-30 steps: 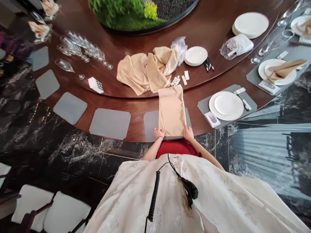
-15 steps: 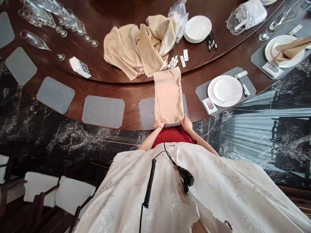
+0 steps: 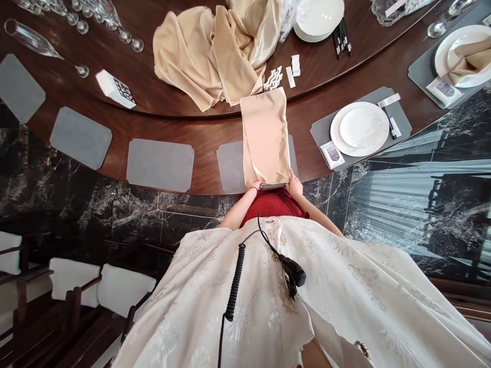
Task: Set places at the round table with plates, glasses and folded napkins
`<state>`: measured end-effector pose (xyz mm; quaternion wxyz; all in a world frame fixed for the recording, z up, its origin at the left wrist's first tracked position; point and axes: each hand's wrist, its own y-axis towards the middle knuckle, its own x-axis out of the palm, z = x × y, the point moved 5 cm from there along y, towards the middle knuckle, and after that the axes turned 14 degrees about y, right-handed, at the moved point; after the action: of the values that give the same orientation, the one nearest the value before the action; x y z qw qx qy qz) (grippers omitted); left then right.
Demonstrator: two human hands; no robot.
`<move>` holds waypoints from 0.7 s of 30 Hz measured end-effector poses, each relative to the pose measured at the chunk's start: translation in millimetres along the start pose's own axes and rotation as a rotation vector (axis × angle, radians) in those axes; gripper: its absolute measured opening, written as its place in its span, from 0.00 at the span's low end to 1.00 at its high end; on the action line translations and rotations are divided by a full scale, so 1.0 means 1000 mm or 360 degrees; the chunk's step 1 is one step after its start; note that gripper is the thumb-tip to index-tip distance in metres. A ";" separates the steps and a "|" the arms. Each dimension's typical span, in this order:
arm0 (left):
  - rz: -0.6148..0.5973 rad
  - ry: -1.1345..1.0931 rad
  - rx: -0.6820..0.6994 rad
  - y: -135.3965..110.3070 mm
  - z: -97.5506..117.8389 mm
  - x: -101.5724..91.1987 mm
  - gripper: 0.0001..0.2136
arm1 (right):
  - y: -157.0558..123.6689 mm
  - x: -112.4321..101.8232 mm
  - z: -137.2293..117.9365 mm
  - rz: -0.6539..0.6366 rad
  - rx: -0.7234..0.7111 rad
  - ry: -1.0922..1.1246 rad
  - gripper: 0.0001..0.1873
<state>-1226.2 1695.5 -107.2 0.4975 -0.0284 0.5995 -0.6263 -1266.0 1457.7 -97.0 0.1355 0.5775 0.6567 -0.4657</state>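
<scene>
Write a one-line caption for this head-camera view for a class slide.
Left hand and right hand hold a folded beige satin cloth on a grey placemat.

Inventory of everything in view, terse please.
folded beige cloth: 1, beige, on a placemat at table edge
crumpled beige cloth: 1, beige, on table beyond
grey placemats: 6, grey, around table edge
white plates: 2 stacked, white, on right placemat
plate stack: 1, white, far side
glasses: several, clear, upper left
chopsticks: bundle, black, beside plate stack
lattice-patterned box: 1, white, on table
dark wood table: 1, brown, centre
marble floor: black, below table
chairs: 3 visible, white cushions, lower left
left hand: on cloth's near edge
right hand: on cloth's near edge
red top: 1, red, on torso
patterned robe: 1, cream, over body
coiled cord: 1, black, on robe
</scene>
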 end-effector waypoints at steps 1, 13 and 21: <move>-0.0007 -0.0016 -0.0017 0.001 0.000 0.000 0.10 | 0.000 -0.001 0.001 -0.0003 0.0017 -0.0006 0.41; 0.0446 0.0395 0.0213 0.006 -0.052 -0.060 0.05 | -0.012 0.000 -0.020 -0.0104 -0.0280 -0.0375 0.25; 0.0481 0.0479 0.0274 -0.002 -0.064 -0.049 0.05 | -0.019 0.006 -0.006 -0.0193 -0.0189 -0.0390 0.23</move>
<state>-1243.1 1773.3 -95.5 0.4913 0.1980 0.6086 -0.5908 -1282.2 1468.3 -89.4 0.2203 0.4665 0.6953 -0.5003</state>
